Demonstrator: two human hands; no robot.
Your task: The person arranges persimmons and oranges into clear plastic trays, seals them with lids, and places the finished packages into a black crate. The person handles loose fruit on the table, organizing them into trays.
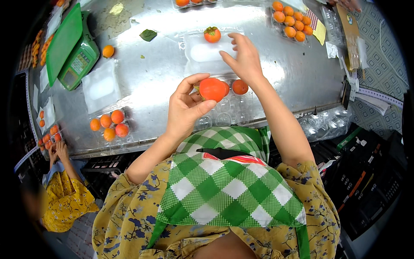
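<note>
My left hand (185, 101) grips an orange-red persimmon (212, 90) between thumb and fingers, over the near edge of the metal table. My right hand (245, 54) is open, thumb and fingers apart, with nothing in it. Just left of its fingertips, another persimmon (212, 34) with a green leafy top sits at the far edge of a white pad (205, 52). Beneath my left hand lies a clear plastic tray with round hollows (235, 105). A persimmon (239, 86) rests in it, and one more is partly hidden behind the held fruit.
A green scale (77, 64) stands at the left, near a single persimmon (108, 51). Filled trays lie at the near left (110, 125) and far right (292, 20). A co-worker's hands (59, 151) are on fruit at the left edge. Black crates (362, 172) stand at lower right.
</note>
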